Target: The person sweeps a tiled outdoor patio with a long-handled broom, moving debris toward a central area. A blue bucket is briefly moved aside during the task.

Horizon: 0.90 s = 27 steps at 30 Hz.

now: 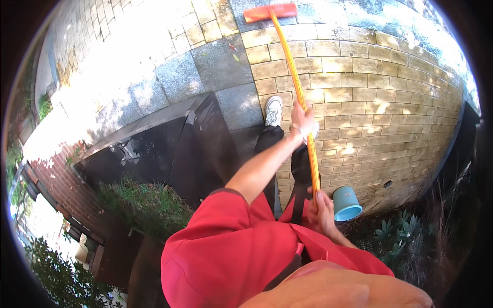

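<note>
A push broom with an orange head (270,13) and a long yellow-orange handle (294,73) reaches away from me, its head at the top of the view over grey stone slabs. My left hand (303,117) is closed around the middle of the handle, above my shoes. Nearer my body, my right hand (322,210) grips the handle close to its end. The broom's bristles are mostly hidden beneath the head.
Tan paving bricks (350,96) spread right of my feet. A light blue bucket (347,204) lies tipped near my right hand, beside dark-leaved plants (400,231). At left stands a dark planter wall (154,150) with grass (146,204) by it. Sunlight washes out the upper left paving.
</note>
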Motion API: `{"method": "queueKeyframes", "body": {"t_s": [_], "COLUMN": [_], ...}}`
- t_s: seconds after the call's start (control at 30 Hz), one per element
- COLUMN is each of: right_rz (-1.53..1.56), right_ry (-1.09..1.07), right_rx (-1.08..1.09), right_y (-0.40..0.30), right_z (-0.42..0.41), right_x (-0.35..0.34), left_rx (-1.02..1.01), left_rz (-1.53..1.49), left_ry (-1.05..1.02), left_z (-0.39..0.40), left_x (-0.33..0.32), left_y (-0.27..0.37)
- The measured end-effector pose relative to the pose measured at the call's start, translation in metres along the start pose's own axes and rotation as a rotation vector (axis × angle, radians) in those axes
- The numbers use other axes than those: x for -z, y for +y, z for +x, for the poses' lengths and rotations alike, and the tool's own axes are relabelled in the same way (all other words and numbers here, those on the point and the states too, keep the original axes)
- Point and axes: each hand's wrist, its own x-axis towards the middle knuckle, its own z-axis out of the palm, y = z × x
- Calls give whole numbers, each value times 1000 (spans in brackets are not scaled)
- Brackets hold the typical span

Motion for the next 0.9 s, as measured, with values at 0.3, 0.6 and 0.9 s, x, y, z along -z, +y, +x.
{"method": "queueKeyframes", "body": {"t_s": [0.3,0.6,0.9], "right_rz": [228,128,335], "right_ry": [119,112,55], "right_rx": [-147,72,-8], "right_y": [-59,-13,-151], "right_z": [8,-53,36], "right_x": [9,82,122], "left_rx": [53,142,40], "left_rz": [422,288,463], "left_ry": [-272,-260,-226], "left_z": [20,-73,60], "left_x": [-88,-128,-253], "left_y": [28,-21,58]}}
